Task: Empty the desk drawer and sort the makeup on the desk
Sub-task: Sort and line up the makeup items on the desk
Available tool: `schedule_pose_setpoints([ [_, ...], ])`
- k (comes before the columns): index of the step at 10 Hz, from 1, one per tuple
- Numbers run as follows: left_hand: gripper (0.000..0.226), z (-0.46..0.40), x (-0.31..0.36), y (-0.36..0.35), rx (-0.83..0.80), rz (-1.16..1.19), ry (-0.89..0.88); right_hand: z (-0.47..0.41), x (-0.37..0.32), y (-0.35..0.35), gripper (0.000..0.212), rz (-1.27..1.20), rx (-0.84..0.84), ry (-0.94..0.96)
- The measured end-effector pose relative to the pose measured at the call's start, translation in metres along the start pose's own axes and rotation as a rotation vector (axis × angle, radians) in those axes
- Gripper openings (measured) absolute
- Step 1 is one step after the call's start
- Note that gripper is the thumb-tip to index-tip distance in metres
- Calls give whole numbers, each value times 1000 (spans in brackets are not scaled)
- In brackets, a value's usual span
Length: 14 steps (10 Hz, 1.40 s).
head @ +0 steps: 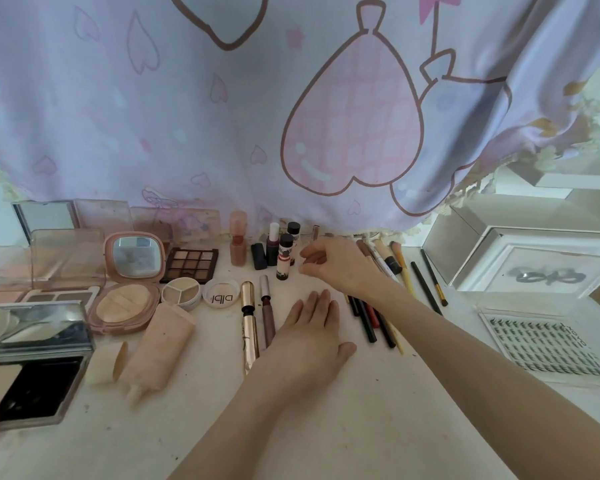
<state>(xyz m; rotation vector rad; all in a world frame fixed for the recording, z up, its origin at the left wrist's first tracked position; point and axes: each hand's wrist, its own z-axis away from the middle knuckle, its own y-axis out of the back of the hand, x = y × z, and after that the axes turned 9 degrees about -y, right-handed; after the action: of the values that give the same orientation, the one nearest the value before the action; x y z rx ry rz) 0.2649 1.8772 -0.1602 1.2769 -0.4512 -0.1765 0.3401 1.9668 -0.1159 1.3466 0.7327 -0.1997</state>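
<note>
Lilac curtain point(222, 126): hangs behind the desk point(378, 410) at 12 o'clock, its hem hiding the back edge.
Left hand point(309, 337): flat on the desk, fingers straight, holding nothing, just beside the gold tube point(249, 320) and brown tube point(266, 313) at its 9 o'clock.
Right hand point(340, 268): fingers loosely curled above the desk; whether they pinch anything, perhaps nothing, I cannot tell.
Small bottles point(284, 258): upright at 9 o'clock of the right hand.
Pencils point(371, 317): partly under the right forearm.
Compacts point(125, 289): far left.
Lash tray point(541, 344): at 3 o'clock.
</note>
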Motion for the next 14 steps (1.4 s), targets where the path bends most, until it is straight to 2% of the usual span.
schedule_pose_setpoints([
  [1,62,-1,1,-1,52,-15,-3,14,22,19,19,-20,78,-44],
  [3,53,-3,2,2,136,-29,1,31,83,48,14,58,344,-293],
  [4,53,-4,3,1,134,-37,13,34,100,48,12,99,371,-374],
  [5,53,-4,4,0,127,-44,19,33,105,42,20,172,349,-389],
  [7,53,-3,5,2,122,-44,22,19,100,38,26,169,448,-401],
  [9,53,-4,5,2,108,-37,23,-5,105,40,33,242,347,-473],
  [10,53,-4,4,3,112,-46,22,-15,108,40,17,312,308,-506],
  [11,54,-4,4,2,126,-44,16,-17,115,38,30,275,362,-486],
  [12,53,-3,3,2,160,-26,12,0,108,40,27,68,525,-449],
  [13,56,-5,2,3,314,111,12,30,88,43,15,-344,605,-385],
  [14,72,-7,5,8,585,404,16,63,67,39,14,-863,430,-268],
])
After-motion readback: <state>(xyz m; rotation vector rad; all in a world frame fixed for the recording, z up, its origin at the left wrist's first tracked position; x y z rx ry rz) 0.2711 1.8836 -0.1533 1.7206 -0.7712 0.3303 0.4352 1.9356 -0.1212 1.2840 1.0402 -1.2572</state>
